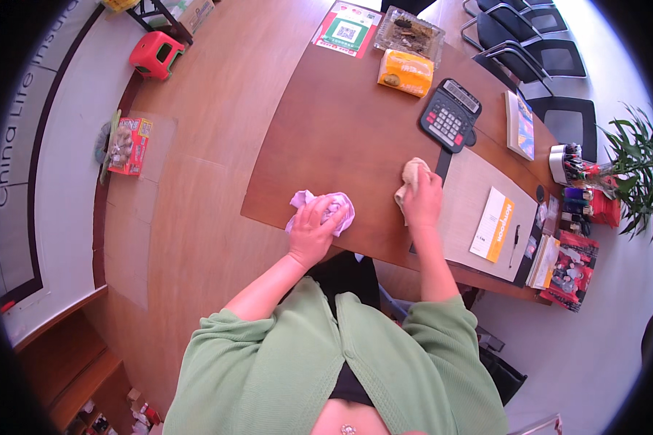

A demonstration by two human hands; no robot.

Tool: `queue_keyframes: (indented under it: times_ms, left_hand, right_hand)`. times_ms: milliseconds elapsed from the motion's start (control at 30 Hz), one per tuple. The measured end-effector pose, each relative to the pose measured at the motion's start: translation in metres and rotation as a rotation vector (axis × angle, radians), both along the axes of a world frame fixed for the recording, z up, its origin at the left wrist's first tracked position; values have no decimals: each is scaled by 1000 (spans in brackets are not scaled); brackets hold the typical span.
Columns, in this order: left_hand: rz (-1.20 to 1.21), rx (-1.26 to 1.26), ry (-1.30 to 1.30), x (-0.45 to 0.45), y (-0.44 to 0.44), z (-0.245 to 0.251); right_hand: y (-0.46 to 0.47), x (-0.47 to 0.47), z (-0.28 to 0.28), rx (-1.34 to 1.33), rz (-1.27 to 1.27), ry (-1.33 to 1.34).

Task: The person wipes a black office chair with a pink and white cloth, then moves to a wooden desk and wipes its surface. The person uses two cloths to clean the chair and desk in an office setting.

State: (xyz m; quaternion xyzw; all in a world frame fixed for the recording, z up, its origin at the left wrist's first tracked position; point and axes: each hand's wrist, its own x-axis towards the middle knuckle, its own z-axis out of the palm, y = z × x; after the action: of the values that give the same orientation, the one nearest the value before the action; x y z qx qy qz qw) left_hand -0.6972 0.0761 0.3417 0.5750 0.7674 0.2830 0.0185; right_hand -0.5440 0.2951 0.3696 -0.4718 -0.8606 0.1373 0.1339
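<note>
A crumpled lilac cloth (341, 213) is bunched under my left hand (311, 231), close to the near left corner of the wooden desk (326, 130). My right hand (424, 204) grips a folded beige cloth (412, 171) on the desktop, beside the left edge of a grey desk mat (462, 190). Just beyond the right hand, a black desk calculator (450, 115) lies at an angle. On the mat are a notebook (492, 224) with an orange band and a black pen (515, 244).
An orange tissue pack (406, 72), a glass ashtray (411, 35) and a printed code card (346, 30) sit at the far end. Along the right stand a pen holder (563, 163), a book (519, 125) and a potted plant (634, 168). A red stool (155, 54) stands on the floor.
</note>
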Motion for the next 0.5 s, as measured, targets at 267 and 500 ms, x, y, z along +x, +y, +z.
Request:
queue_keyframes:
  times_ms: [267, 500]
  left_hand:
    - [251, 36, 2, -58, -5, 9]
    - [339, -41, -49, -65, 36, 18]
  right_hand:
    - [-73, -61, 0, -317, 544, 257]
    - [54, -95, -3, 23, 220, 92]
